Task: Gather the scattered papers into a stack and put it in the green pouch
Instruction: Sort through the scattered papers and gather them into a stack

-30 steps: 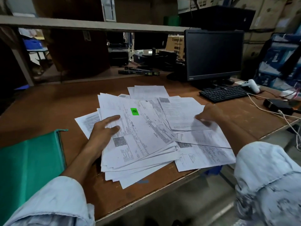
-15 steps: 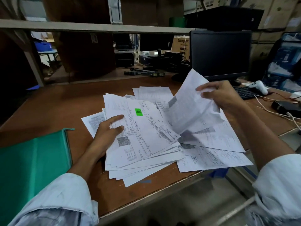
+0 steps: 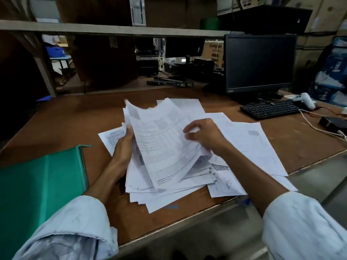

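A loose pile of printed white papers (image 3: 169, 186) lies on the brown desk (image 3: 75, 121), fanned out toward the front edge. More sheets (image 3: 255, 145) are spread to the right and behind. My left hand (image 3: 124, 145) grips the pile's left edge and tilts its top sheets up. My right hand (image 3: 204, 134) holds a motion-blurred sheet (image 3: 161, 139) against the top of that pile. The green pouch (image 3: 37, 186) lies flat at the left, its zipper edge facing the papers.
A dark monitor (image 3: 259, 62), black keyboard (image 3: 270, 108) and white handheld scanner (image 3: 305, 100) stand at the right rear. White cables (image 3: 317, 126) and a black box (image 3: 332, 123) lie at the far right. A shelf (image 3: 112, 30) runs overhead.
My right hand lifted a sheet from the right side and carried it left onto the pile. My left hand went from lying flat on the pile to gripping its left edge and raising it.
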{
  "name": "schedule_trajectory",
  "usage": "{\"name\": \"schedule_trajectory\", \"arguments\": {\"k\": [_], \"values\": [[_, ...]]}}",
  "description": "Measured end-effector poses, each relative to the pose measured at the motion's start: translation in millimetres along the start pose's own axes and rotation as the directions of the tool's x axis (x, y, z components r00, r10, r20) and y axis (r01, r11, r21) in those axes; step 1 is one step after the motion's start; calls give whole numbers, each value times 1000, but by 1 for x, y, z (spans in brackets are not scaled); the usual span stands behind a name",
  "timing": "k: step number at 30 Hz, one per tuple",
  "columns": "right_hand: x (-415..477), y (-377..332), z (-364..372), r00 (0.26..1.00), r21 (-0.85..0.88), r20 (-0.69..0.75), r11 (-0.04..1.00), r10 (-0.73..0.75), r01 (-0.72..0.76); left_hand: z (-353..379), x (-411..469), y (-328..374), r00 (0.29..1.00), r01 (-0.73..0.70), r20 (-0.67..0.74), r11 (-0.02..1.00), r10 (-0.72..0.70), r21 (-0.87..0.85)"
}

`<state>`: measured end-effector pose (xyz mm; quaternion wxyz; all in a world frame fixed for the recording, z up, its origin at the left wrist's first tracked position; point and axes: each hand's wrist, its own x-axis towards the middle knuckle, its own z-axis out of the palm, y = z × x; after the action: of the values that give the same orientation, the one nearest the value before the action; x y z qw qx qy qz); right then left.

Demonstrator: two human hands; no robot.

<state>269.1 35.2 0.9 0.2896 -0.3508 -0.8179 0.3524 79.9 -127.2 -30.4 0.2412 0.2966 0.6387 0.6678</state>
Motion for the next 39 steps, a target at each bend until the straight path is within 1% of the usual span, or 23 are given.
{"name": "schedule_trajectory", "arguments": {"k": [3,4,8,10,11,12,13,15,17,19,21,22,24,25,27,29,30,32,34,35,36,38,39], "values": [[-5,3,21,1000,15,-7,1000,20,-20,-3,-1,1,996,59,71,992,-51,-113],[-7,4,24,1000,20,-10,999,30,-29,-3,1,0,995,60,81,993,-52,-98],[-7,7,23,1000,-7,8,1000,22,-22,-6,8,-8,990,9,142,994,-25,110],[0,12,12,998,-25,-57,1000,7,-9,-7,10,-11,988,4,153,991,-25,137],[6,17,4,993,-77,-121,997,0,-9,-7,11,-12,988,-6,155,990,-16,138],[11,25,-7,982,-169,-189,985,9,-42,-8,12,-12,988,-26,152,991,5,133],[17,35,-18,967,-278,-250,954,40,-112,-7,13,-12,988,-53,150,990,33,128],[22,61,-39,931,-465,-309,823,194,-326,-6,13,-12,984,-122,145,984,103,131],[18,84,-54,881,-550,-304,688,363,-474,-6,12,-12,979,-168,143,974,147,154],[12,93,-61,859,-593,-280,626,429,-506,-7,14,-13,978,-175,143,972,153,156],[11,92,-64,858,-616,-264,607,442,-502,-8,15,-14,979,-157,152,973,132,167],[13,89,-65,852,-600,-257,615,457,-511,-8,15,-14,981,-139,156,976,113,170],[17,86,-72,843,-516,-245,672,478,-531,-8,13,-12,984,-97,164,983,72,154],[18,85,-78,849,-473,-234,708,473,-525,-9,12,-12,984,-86,169,985,61,148],[19,84,-91,890,-388,-195,801,412,-456,-10,11,-11,982,-85,181,985,57,150],[19,84,-102,914,-185,-132,896,384,-403,-11,11,-11,982,-71,185,987,44,147],[18,81,-106,926,-84,-94,924,365,-372,-11,12,-11,982,-59,185,988,32,143],[18,75,-114,936,40,-29,936,351,-350,-12,12,-11,982,-28,188,990,2,138],[14,60,-121,931,134,122,924,344,-359,-11,14,-11,984,-10,175,990,-14,138],[13,53,-123,932,171,172,922,320,-348,-12,15,-12,985,-4,171,990,-20,138],[10,44,-125,945,183,164,933,283,-311,-12,17,-13,986,-2,164,990,-22,140],[6,24,-128,985,144,13,974,174,-174,-12,19,-13,987,-6,161,990,-17,139],[4,13,-128,992,125,-60,987,109,-101,-12,18,-14,986,-8,169,991,-15,135]]}}
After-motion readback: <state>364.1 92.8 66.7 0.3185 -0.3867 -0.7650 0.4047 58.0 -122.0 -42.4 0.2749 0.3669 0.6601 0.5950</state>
